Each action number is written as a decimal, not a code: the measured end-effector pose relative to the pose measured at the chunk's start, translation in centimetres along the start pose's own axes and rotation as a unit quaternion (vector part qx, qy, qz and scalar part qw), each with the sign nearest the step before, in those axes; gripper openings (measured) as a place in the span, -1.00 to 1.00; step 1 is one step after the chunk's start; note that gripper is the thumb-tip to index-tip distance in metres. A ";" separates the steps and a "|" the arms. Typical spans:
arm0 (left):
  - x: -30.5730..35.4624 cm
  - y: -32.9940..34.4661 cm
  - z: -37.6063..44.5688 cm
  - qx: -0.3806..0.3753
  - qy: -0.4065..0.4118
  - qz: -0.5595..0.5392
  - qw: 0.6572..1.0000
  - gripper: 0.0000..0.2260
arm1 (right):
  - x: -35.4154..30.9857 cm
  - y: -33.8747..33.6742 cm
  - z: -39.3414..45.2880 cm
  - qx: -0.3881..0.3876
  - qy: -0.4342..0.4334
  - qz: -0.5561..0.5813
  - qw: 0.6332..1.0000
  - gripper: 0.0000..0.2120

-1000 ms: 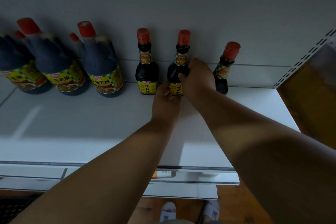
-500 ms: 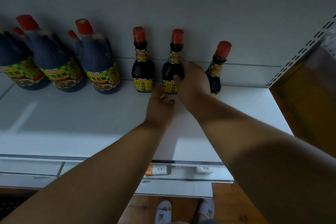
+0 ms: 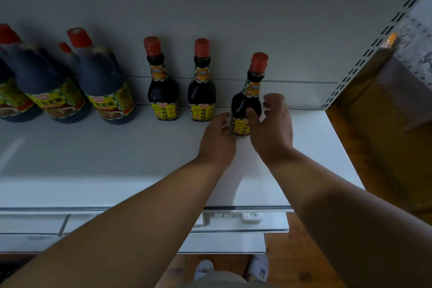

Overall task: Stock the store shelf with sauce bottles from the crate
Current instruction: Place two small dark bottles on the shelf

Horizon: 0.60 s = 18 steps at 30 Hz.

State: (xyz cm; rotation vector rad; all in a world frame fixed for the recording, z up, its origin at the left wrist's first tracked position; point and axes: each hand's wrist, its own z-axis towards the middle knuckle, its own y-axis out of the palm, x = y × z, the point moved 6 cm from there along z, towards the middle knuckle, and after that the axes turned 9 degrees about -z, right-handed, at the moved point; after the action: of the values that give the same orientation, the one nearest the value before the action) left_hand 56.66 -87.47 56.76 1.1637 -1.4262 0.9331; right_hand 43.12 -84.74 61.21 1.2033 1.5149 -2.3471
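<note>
Three small dark sauce bottles with red caps and yellow labels stand near the back of the white shelf [image 3: 117, 159]: the left bottle [image 3: 162, 91], the middle bottle [image 3: 201, 93] and the right bottle [image 3: 245, 100], which is a little nearer the front. My right hand [image 3: 271, 131] cups the right bottle from its right side; the thumb touches its front, and the curved fingers stay apart from the glass. My left hand [image 3: 217, 140] lies flat on the shelf just left of that bottle's base, fingers straight. No crate is in view.
Several large dark jugs [image 3: 105, 91] with red caps and yellow labels fill the shelf's left end. A slotted upright [image 3: 364, 49] marks the shelf's right side, with brown cardboard [image 3: 383, 124] beyond it. Lower shelf edges and wooden floor lie below.
My right hand has let go of the middle bottle and moved right to the right bottle. My left hand slid right with it. The right bottle now stands slightly further forward.
</note>
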 end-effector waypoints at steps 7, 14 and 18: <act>0.9 1.3 1.5 0.030 0.004 0.008 1.000 -0.75 | 0.4 0.3 3.1 -0.068 -0.023 -0.010 0.997 -0.75; 0.9 1.7 3.3 0.086 0.005 -0.013 0.996 -0.71 | -0.9 1.0 5.5 -0.097 -0.025 -0.049 0.994 -0.73; 1.0 2.0 3.2 0.096 0.006 -0.064 0.993 -0.75 | -1.4 1.6 5.8 -0.104 -0.024 -0.043 0.993 -0.72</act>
State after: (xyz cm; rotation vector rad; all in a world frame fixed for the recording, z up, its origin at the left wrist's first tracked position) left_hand 53.95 -90.22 57.30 1.3730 -1.2572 1.0015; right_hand 41.58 -90.64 62.09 1.0463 1.7772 -2.1830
